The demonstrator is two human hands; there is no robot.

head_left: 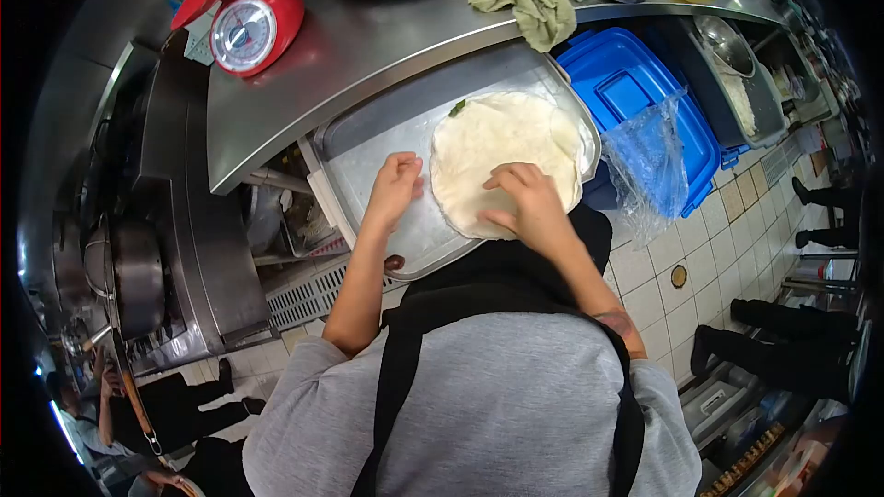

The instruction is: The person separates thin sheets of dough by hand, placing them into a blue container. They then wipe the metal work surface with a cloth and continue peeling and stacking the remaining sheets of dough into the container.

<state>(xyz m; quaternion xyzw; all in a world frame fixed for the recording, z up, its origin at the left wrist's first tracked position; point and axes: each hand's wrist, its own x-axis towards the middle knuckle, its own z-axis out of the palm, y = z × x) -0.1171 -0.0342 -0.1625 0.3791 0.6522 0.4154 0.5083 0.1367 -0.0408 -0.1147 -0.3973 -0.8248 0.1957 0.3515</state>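
Note:
A round, flat sheet of pale dough (493, 143) lies on the right part of a large metal tray (354, 152). Its right edge shows folds and overlapping layers, and a small green leaf (457, 109) sits at its upper left rim. Over the lower right of the dough is my right hand (532, 207), thumb and bent fingers apart, with nothing between them. My left hand (398, 188) hovers above the bare tray just left of the dough, fingers loosely curled and empty. A small dark brown piece (394, 262) rests at the tray's lower left edge.
Behind the tray runs a steel counter (396, 32) with a red dial scale (261, 28) and a greenish cloth (529, 2) draped over its edge. To the right are a blue lid (626, 74) and crumpled clear plastic (649, 166). Other people stand at both sides.

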